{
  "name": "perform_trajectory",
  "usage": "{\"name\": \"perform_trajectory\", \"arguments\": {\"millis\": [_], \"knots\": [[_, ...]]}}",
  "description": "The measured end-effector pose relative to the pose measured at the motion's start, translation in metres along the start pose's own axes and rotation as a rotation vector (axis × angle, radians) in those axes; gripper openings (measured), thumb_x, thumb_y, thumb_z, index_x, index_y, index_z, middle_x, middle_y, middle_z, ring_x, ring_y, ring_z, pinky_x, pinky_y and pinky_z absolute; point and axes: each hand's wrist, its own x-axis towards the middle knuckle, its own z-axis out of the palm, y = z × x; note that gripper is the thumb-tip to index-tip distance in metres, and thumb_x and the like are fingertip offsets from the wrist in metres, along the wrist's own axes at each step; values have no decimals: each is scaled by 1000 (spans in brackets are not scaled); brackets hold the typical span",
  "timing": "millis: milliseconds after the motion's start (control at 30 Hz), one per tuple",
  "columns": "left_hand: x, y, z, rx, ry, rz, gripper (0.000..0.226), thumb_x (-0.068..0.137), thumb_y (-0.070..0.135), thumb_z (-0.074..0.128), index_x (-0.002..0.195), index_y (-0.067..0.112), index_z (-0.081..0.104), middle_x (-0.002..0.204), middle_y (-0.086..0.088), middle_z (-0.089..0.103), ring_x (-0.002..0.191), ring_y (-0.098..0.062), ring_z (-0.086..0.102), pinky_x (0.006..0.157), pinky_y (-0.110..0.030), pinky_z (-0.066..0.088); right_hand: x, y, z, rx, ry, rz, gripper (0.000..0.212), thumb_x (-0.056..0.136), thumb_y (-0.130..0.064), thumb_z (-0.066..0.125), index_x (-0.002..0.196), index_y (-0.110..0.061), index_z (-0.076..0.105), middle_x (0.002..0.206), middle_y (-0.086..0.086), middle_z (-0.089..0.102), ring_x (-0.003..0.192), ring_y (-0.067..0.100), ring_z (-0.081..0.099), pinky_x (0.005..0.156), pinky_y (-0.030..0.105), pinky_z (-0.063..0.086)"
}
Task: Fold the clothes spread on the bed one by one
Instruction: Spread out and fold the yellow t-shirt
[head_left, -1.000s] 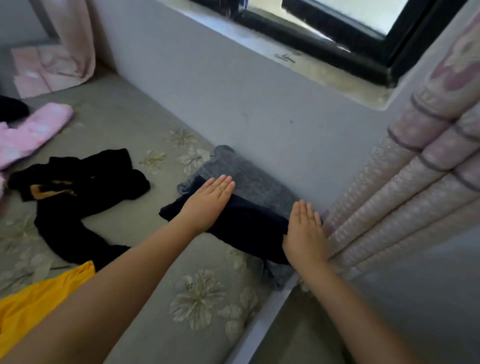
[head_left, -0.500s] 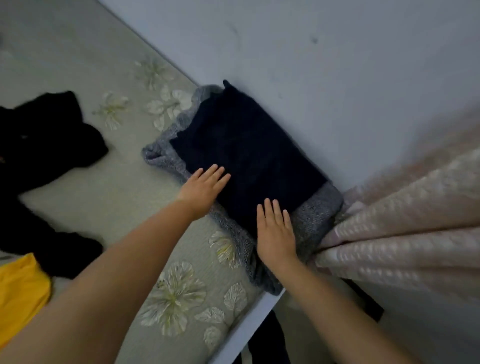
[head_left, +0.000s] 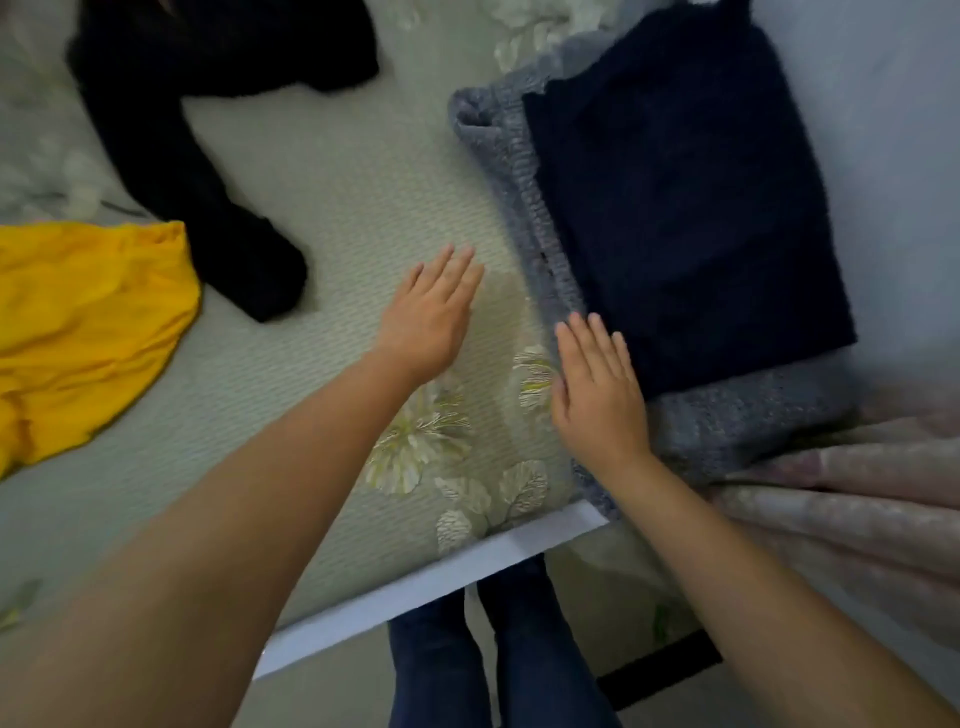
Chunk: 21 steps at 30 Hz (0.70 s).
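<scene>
A folded navy garment (head_left: 680, 202) lies on top of a folded grey knit garment (head_left: 524, 171) at the bed's right side, against the wall. My right hand (head_left: 597, 389) is flat with straight fingers at the near-left edge of that stack, fingertips by the grey knit. My left hand (head_left: 431, 317) is flat and open over the bare floral bed cover (head_left: 332, 218), holding nothing. A black garment (head_left: 208, 171) lies unfolded at the upper left. A yellow garment (head_left: 78, 322) lies crumpled at the left.
The bed's white front edge (head_left: 431, 587) runs diagonally in front of me, with my legs in jeans (head_left: 493, 670) below it. A pink patterned curtain (head_left: 852, 499) hangs at the right. The grey wall (head_left: 893, 156) borders the stack on the right.
Both hands have drawn back off the navy garment toward the bed's near edge. The left hand now hovers over the bare bed cover. The view has tilted further down.
</scene>
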Motion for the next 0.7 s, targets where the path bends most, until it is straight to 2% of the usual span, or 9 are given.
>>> {"name": "perform_trajectory", "arguments": {"millis": [167,300,367,467,567,633,700], "knots": [[-110,-98,-1,-13,27,-418,52,98,20,32,145,7,14,154,-10,6,143,-22,2,114,-35,4,36,-96,36,92,-105,-263,42,68,-2,54,108,10,62,109,26,64,102,45,60,84,62,42],[-212,-169,1,-51,83,-687,55,94,21,44,141,0,24,152,-20,13,142,-30,8,113,-41,11,44,-180,68,102,-204,-390,49,61,5,71,109,9,61,108,25,65,101,43,61,83,61,44],[-261,-198,6,-98,129,-822,57,91,19,51,138,-4,28,149,-25,16,140,-35,12,112,-44,14,43,-219,84,107,-267,-447,49,66,3,70,113,9,59,111,26,63,105,43,59,87,59,43],[-322,-238,21,-169,167,-969,59,89,17,55,136,-8,30,147,-29,18,139,-39,15,110,-48,18,43,-275,110,81,-372,-490,48,78,-4,63,123,7,52,125,25,55,120,41,49,100,54,35],[-374,-277,38,-250,147,-1073,61,90,20,53,138,-8,27,148,-28,17,140,-37,12,112,-46,13,43,-333,141,32,-431,-554,50,85,-11,56,131,3,44,136,24,45,130,39,37,107,49,26],[-402,-301,50,-272,128,-1096,64,92,28,49,140,-5,23,150,-25,15,141,-34,9,113,-45,9,48,-370,160,-17,-445,-566,54,88,-18,53,137,-1,37,143,20,36,137,34,27,111,44,19],[-422,-321,60,-301,115,-1114,70,94,46,33,142,-2,19,151,-22,12,141,-32,7,115,-44,6,59,-404,178,-84,-431,-563,59,90,-27,50,141,-8,30,149,14,27,141,27,18,112,39,13]]}}
